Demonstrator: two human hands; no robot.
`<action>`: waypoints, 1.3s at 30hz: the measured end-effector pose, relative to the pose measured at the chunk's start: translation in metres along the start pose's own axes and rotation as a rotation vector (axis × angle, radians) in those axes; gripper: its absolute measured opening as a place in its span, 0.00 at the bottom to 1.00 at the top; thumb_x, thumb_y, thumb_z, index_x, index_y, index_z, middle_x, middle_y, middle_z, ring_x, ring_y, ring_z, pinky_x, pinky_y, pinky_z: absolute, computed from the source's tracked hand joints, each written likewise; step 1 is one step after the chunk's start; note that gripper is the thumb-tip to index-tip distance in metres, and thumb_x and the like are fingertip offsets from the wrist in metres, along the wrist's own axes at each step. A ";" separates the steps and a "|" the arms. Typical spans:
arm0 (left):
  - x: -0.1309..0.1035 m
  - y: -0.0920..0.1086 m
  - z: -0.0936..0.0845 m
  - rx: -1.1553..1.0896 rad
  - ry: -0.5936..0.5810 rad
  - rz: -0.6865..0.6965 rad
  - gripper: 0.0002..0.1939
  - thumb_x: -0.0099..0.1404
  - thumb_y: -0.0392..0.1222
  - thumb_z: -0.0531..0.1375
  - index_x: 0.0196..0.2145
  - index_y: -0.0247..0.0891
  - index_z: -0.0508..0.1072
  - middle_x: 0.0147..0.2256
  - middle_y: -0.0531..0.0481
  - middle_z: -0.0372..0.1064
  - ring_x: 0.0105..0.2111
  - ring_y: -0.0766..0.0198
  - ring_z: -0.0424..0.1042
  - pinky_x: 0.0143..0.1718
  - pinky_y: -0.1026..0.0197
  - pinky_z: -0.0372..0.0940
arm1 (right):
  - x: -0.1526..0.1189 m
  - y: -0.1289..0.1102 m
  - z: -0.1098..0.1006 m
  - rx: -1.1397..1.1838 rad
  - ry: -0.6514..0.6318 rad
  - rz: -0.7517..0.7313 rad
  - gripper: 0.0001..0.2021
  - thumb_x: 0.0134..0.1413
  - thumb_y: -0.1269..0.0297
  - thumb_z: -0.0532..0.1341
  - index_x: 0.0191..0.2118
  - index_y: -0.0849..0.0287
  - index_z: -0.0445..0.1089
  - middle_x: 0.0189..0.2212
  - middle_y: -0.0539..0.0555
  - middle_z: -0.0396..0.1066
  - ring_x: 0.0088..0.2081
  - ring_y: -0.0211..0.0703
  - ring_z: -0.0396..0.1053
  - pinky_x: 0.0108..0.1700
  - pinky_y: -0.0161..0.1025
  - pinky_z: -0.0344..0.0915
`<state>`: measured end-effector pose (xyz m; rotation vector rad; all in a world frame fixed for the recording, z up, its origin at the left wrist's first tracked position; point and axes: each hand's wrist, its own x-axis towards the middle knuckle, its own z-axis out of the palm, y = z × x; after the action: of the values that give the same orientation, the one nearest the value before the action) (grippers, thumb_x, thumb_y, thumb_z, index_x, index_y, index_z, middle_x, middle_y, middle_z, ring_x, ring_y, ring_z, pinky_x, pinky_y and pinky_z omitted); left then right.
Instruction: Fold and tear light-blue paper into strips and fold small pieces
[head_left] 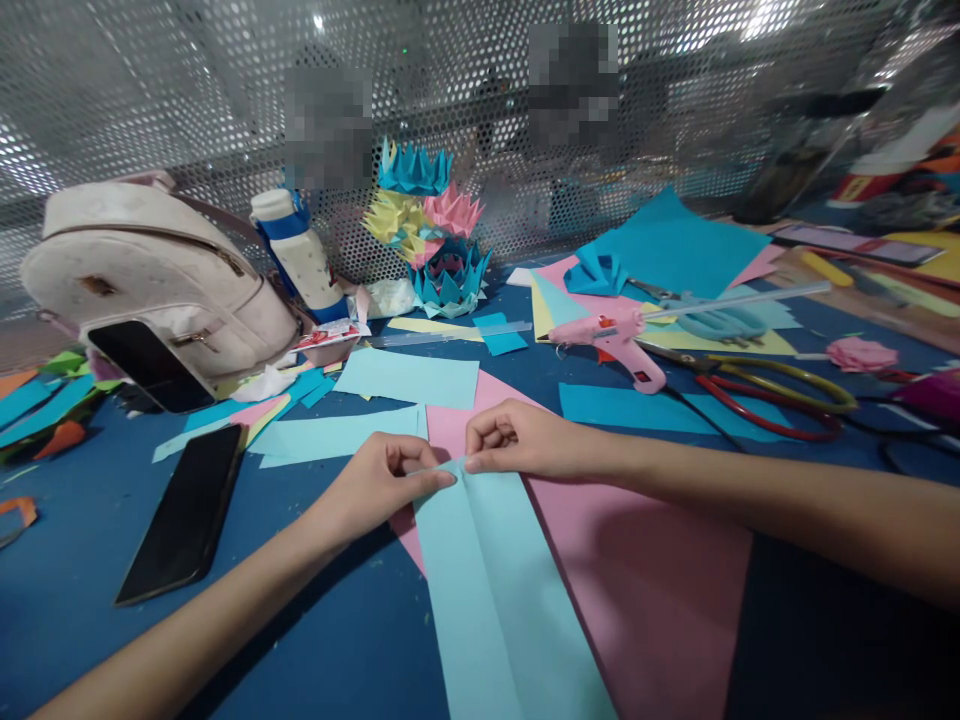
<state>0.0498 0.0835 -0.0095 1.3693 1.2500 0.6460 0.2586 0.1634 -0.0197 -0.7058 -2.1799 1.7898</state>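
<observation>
A long light blue paper strip [502,590] with a lengthwise crease runs from my hands to the bottom edge of the view. My left hand [394,475] pinches its far edge near the left corner, thumb on top. Close beside it, my right hand [502,437] pinches the same edge by the crease, fingers curled. The strip lies over a large pink sheet [652,580]. Just beyond my hands lie two more light blue pieces [409,377].
A dark phone [184,515] lies at left, with a white backpack [157,270] and bottle [300,255] behind. Folded paper flowers [450,275] stand at the back. A pink glue gun [611,340] and scissors [772,395] lie at right.
</observation>
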 end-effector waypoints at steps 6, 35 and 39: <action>0.002 0.001 -0.001 -0.054 0.049 -0.039 0.12 0.57 0.46 0.65 0.29 0.34 0.72 0.24 0.54 0.67 0.23 0.69 0.64 0.26 0.66 0.56 | -0.002 -0.006 -0.002 0.001 0.022 0.096 0.14 0.49 0.54 0.67 0.32 0.60 0.70 0.20 0.44 0.63 0.18 0.28 0.52 0.20 0.30 0.46; 0.001 -0.004 -0.007 -0.116 0.093 -0.089 0.16 0.54 0.49 0.68 0.25 0.35 0.69 0.21 0.56 0.63 0.21 0.70 0.59 0.24 0.66 0.51 | -0.002 -0.007 -0.005 0.178 0.035 0.189 0.17 0.40 0.56 0.72 0.31 0.62 0.71 0.19 0.45 0.66 0.17 0.28 0.56 0.16 0.29 0.47; 0.000 -0.004 -0.006 -0.156 0.086 -0.063 0.17 0.54 0.49 0.68 0.24 0.35 0.69 0.21 0.56 0.63 0.21 0.71 0.59 0.24 0.66 0.51 | 0.000 -0.003 -0.003 0.319 0.046 0.131 0.16 0.39 0.59 0.73 0.28 0.63 0.69 0.24 0.49 0.71 0.25 0.33 0.68 0.27 0.31 0.63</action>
<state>0.0435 0.0850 -0.0125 1.1802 1.2777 0.7487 0.2591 0.1658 -0.0156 -0.8181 -1.7952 2.0980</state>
